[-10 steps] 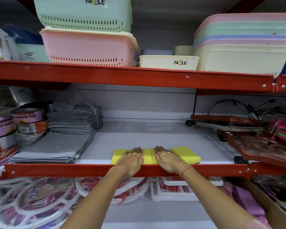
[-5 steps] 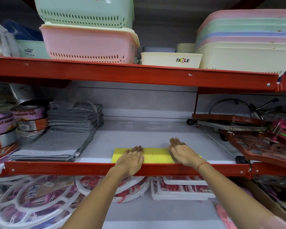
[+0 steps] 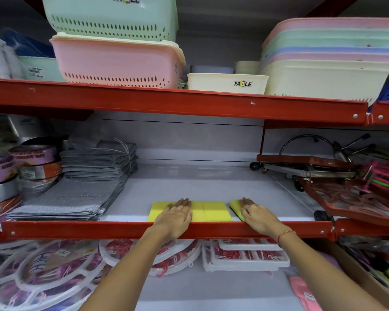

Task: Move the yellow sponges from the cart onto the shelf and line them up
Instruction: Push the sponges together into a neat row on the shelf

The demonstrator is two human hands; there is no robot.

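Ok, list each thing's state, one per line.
Sponge row: flat, edge to edge at shelf front.
End sponge: tilted, apart from row.
Left hand: flat on row.
Right hand: on end sponge.
Baskets: stacked.

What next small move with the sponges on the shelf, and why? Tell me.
Probably slide the rightmost sponge left with the right hand until it meets the row of sponges. It sits apart from them with a gap and looks slightly turned, its dark underside showing, while the left hand lies flat on the row at the shelf front.
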